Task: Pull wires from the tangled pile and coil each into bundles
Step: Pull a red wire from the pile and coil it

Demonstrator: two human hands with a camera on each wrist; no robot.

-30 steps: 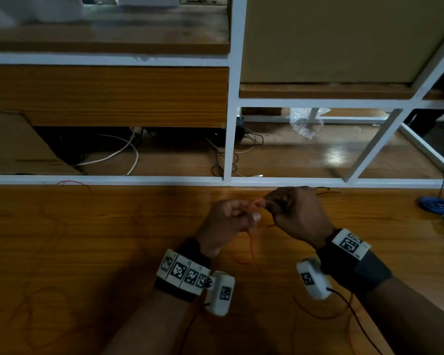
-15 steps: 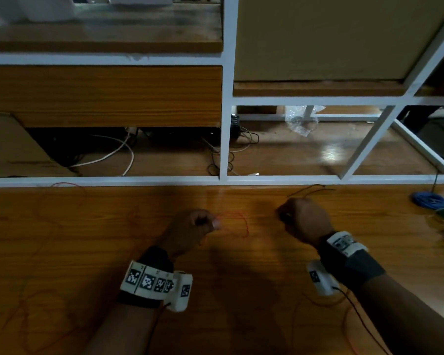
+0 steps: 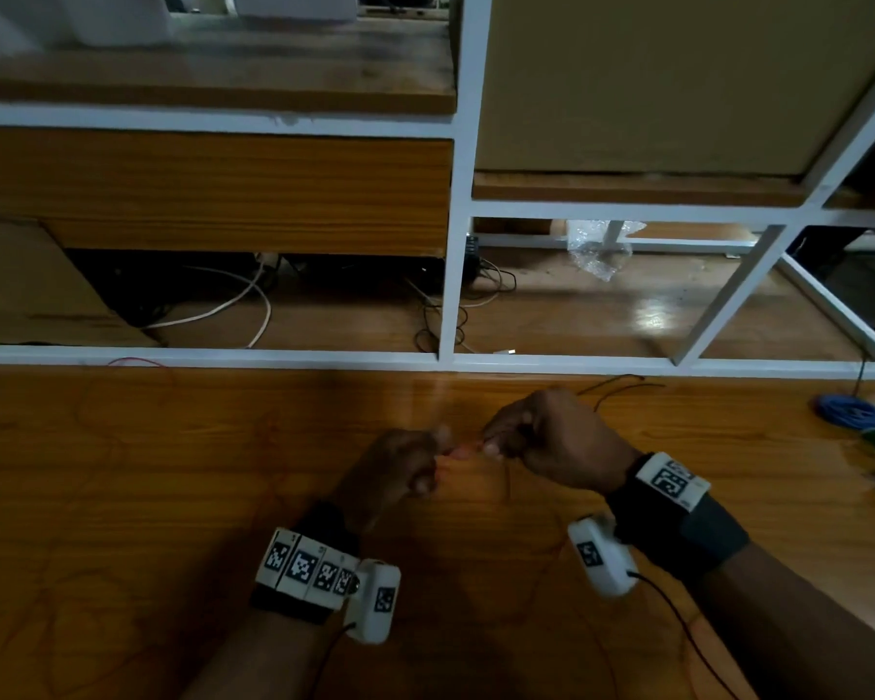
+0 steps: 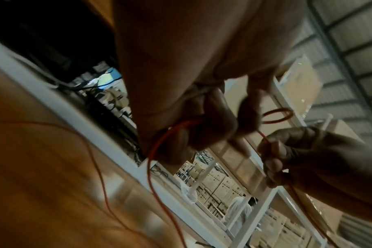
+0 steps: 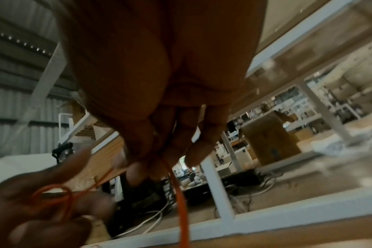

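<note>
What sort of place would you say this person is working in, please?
Probably a warehouse or workshop: a wooden workbench in a white metal frame, stacked cardboard boxes behind, and a corrugated metal wall.

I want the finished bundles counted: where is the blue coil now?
In the head view the blue coil lies on the table's far right edge, just below the white frame, right of the right hand.

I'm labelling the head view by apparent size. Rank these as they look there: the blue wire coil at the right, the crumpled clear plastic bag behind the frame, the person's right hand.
1. right hand, nearest the camera, so its size is flattered.
2. clear plastic bag.
3. blue wire coil.
</note>
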